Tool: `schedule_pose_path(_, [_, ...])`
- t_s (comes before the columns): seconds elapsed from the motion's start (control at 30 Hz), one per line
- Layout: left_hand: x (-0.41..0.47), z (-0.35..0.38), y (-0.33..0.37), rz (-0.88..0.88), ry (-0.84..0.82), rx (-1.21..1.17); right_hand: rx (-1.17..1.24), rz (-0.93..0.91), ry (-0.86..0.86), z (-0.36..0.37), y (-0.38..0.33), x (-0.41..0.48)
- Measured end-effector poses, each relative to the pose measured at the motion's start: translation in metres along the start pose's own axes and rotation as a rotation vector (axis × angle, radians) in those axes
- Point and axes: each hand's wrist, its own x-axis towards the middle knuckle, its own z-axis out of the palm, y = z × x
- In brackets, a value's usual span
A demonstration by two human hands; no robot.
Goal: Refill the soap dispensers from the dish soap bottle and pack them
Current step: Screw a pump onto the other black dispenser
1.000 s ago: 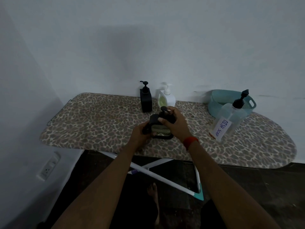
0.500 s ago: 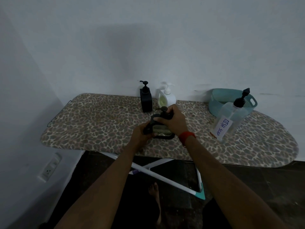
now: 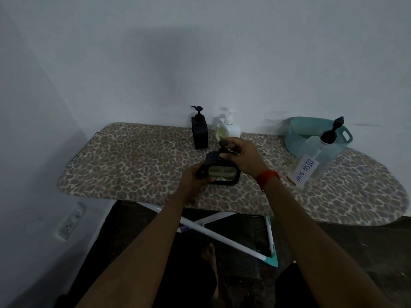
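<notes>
light: pretty dim, bluish cast | shadow: big soft one on the wall (image 3: 200,63) | glare: none | focus: kinda soft, grainy | edges: wide-angle bend, ironing board (image 3: 133,156) curves

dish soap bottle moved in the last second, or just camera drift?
No. The dish soap bottle still leans against the teal basket at the same spot on the ironing board; only the view shifted slightly.

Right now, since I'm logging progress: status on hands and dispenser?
Left hand grips dispenser body; right hand on its pump. Dish soap bottle untouched, leaning against basket. Nothing in the way.
</notes>
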Motion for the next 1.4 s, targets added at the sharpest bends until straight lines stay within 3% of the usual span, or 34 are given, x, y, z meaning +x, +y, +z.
schedule_pose_path(0.2, [0.0,0.0,-0.001,0.004,-0.003,0.036,-0.077,0.06,0.127,0.019,-0.004,-0.003])
schedule_pose_path(0.37, [0.002,0.0,-0.002,-0.013,0.005,0.037,0.017,-0.049,-0.154,-0.01,0.01,-0.005])
schedule_pose_path(0.43, [0.002,0.001,-0.004,-0.011,0.006,0.04,0.041,-0.073,-0.158,-0.016,0.014,-0.006])
schedule_pose_path(0.7, [0.002,0.001,-0.002,-0.004,0.023,0.056,-0.096,0.016,0.175,0.024,0.015,-0.006])
schedule_pose_path(0.8, [0.001,0.001,-0.002,0.003,0.032,0.058,-0.012,0.068,0.245,0.037,0.009,-0.009])
schedule_pose_path(0.9, [0.0,0.001,0.001,-0.002,0.029,0.041,0.097,0.013,0.176,0.026,0.007,-0.014])
schedule_pose_path(1.0, [0.0,0.001,0.001,-0.003,0.014,0.014,0.278,0.002,-0.055,-0.001,0.015,-0.014])
schedule_pose_path(1.1, [0.0,0.001,0.0,-0.015,0.021,-0.012,0.22,-0.014,-0.198,-0.016,0.018,-0.007])
schedule_pose_path(1.27, [0.0,0.002,0.004,-0.011,0.029,0.015,-0.048,-0.015,-0.067,0.003,0.01,0.001])
schedule_pose_path(1.4, [0.0,0.001,0.003,-0.026,0.041,0.044,-0.097,0.068,-0.02,0.017,0.012,0.007])
